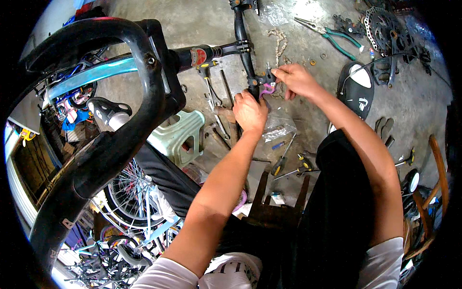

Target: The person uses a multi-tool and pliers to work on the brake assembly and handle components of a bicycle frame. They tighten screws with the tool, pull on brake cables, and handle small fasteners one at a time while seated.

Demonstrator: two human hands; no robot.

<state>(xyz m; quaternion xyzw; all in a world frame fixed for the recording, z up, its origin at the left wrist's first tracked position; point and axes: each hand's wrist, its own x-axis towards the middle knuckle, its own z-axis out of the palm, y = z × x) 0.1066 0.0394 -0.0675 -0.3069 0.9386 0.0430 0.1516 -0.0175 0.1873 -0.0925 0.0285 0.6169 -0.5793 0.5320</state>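
A black bicycle handlebar runs away from me, joined by its stem to the bike frame on the left. My left hand is closed round the handlebar's near end. Just past it, a black brake lever mount is fixed to the bar, with a curved purple piece beside it. My right hand is at the mount's right side. Its thumb and forefinger are pinched together against a small part there, too small to make out.
The black bike frame fills the left side. A pale green stool stands below the bar. On the floor lie green-handled pliers, a chain piece, wrenches, screwdrivers and a chainring. My shoe is at right.
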